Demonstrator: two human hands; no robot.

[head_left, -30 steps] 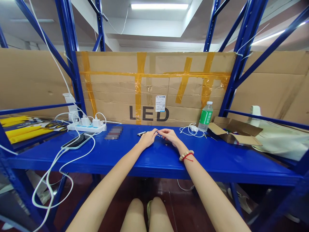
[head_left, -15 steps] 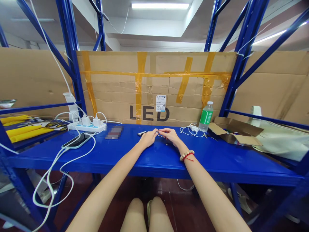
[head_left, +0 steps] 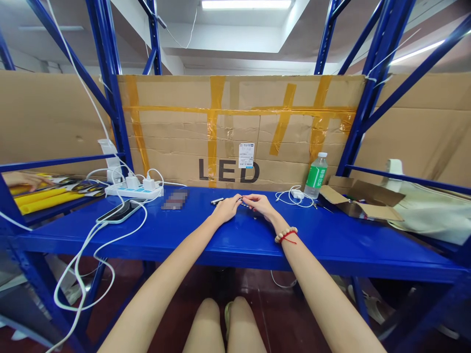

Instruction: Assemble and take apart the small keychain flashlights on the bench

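On the blue table [head_left: 184, 233], my left hand [head_left: 225, 210] and my right hand [head_left: 259, 204] meet at the fingertips. Both are closed around something small and dark between them, too tiny to name. Beside my left hand lies a short black-and-silver pen-like item [head_left: 217, 201], partly covered by that hand. Several tiny light pieces [head_left: 244, 205] lie on the table under my right fingers, and one small bit [head_left: 255, 217] rests nearer to me. A bead bracelet [head_left: 286, 234] with a red string is on my right wrist.
At left stand a power strip [head_left: 154, 193] with white chargers and a phone [head_left: 121, 212] amid looping cables. To the right are a coiled white cable [head_left: 297, 195], a bottle [head_left: 315, 177] and an open carton [head_left: 362, 197]. Another person's hand [head_left: 27, 180] is over yellow packets [head_left: 55, 200] at far left.
Another person's hand has come into view at the far left, over the yellow packets. My hands stay together in nearly the same place. The view has shifted slightly.
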